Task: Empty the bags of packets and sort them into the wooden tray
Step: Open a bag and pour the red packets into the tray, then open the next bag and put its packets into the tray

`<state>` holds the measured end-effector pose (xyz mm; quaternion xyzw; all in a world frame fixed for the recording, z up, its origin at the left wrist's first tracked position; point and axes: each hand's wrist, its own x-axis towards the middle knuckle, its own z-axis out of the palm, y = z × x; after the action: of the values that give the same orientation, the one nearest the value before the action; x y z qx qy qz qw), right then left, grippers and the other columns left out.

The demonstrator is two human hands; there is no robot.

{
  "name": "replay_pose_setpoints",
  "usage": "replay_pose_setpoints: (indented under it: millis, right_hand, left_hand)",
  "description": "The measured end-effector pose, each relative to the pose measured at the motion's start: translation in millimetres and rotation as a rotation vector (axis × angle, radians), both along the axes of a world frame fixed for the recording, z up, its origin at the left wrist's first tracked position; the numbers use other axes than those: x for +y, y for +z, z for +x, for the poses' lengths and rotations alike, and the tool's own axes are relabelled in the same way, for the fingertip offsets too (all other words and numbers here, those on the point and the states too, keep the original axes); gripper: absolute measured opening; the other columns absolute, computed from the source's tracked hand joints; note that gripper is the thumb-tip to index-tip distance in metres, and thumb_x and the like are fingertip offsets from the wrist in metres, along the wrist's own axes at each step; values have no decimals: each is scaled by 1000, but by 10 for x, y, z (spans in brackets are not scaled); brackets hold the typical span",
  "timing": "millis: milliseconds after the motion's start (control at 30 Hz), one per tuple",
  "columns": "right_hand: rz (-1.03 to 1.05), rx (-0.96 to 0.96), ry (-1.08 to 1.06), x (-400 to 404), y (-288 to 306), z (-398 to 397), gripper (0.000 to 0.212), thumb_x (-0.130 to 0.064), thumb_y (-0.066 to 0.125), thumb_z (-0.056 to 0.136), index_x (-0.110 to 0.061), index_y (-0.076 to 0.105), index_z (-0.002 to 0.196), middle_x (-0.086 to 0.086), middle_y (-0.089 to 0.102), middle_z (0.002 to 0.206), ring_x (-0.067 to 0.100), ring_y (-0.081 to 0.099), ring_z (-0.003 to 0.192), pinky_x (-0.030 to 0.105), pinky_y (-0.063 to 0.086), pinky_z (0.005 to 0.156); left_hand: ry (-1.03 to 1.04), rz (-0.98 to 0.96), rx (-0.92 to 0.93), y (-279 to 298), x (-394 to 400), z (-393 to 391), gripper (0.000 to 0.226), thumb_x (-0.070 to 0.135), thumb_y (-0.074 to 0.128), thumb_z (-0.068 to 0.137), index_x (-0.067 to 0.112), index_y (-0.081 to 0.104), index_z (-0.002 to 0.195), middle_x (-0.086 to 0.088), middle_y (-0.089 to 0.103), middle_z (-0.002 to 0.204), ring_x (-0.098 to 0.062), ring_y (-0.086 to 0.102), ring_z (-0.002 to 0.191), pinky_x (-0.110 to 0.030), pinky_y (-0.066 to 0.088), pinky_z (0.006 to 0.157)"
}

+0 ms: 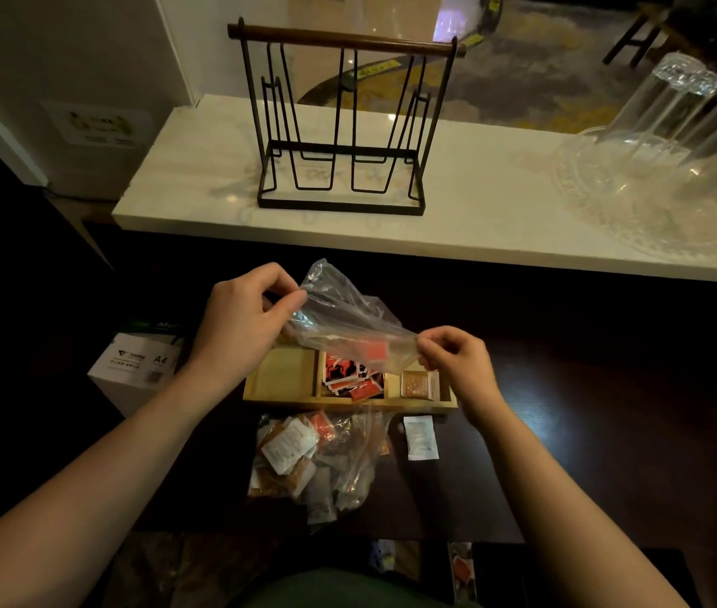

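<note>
A clear plastic bag (339, 315) is stretched above the wooden tray (280, 394). My left hand (245, 326) pinches its left end and my right hand (457, 359) pinches its right end. One red packet (376, 349) shows inside the bag. The tray's left compartment looks bare, the middle one holds several red packets (350, 379), and the right one holds a brown packet (416, 383). In front of the tray lies a second clear bag (326, 458) full of mixed packets, with a white packet (420, 436) loose beside it.
A black wire rack (341, 125) with a wooden handle stands on the white counter (479, 212) behind. Upturned glasses (677, 125) sit on a glass tray at the right. A white A4 paper box (137, 366) is at the left, below the dark table.
</note>
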<state>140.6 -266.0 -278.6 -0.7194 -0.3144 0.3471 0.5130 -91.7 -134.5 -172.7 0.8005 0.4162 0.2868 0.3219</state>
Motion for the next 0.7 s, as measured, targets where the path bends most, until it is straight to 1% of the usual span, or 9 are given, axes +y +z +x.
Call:
replay_pose_setpoints:
  millis: [100,167,233,267,367,433,567,633,700]
  right_hand:
    - [-27,-196,-85,-114,-51,63,7,-18,66,85,-23,68,81,0,65,88,12,62,78,25,52,71]
    - [-25,-334,-177,-192,-81,95,9,-17,64,86,-22,63,79,0,60,89,9,58,78,16,46,69]
    - [-33,-388,-294,-269,-137,146,8,-16,62,88,-18,61,81,1,62,86,7,56,72,9,42,62]
    - [-38,-387,-346,-311,-164,169,7,-16,60,89,-17,60,81,1,63,83,9,56,70,9,41,60]
    - [-70,-378,-458,-444,-244,218,7,-15,58,90,-14,57,83,0,61,75,11,54,66,23,41,63]
    - [-107,-419,-515,-528,-271,223,5,-14,57,90,-14,55,85,-1,59,75,12,54,67,26,41,62]
    - [-232,-505,-570,-679,-406,237,4,-15,57,89,-15,53,90,4,61,80,21,57,70,36,46,62]
    - [-309,-546,-554,-718,-501,248,5,-17,57,89,-15,52,91,4,61,81,23,58,71,33,42,60]
    - [-363,-563,-559,-747,-570,264,5,-18,57,90,-16,52,91,5,61,84,22,58,74,32,41,60]
  left_hand:
    - [-10,-65,7,-193,-43,23,7,20,61,89,22,61,82,6,65,74,-5,63,54,-20,47,44]
    - [2,-95,19,-352,-96,46,9,22,57,91,22,59,82,4,67,77,-6,63,51,-25,50,44]
    - [-19,-79,115,-502,-187,76,11,28,52,93,24,56,83,2,68,76,-9,62,51,-30,52,44]
    - [-64,-68,219,-566,-250,93,14,32,50,93,24,55,83,2,67,73,-11,61,51,-30,51,44]
    - [-286,-139,560,-775,-511,161,24,41,42,95,23,55,89,5,61,67,-9,49,47,-21,39,42]
    - [-380,-153,683,-927,-684,198,26,43,41,95,20,54,92,8,56,69,-5,45,50,-18,39,47]
    - [-444,-149,761,-1207,-876,285,28,43,43,95,17,53,100,11,50,74,-8,51,64,-23,48,63]
    - [-444,-200,810,-1285,-909,313,30,45,45,93,17,52,101,7,56,80,-14,57,73,-30,51,70]
    - [-429,-227,840,-1352,-916,329,31,46,47,89,17,53,99,-1,63,91,-21,61,88,-36,53,74]
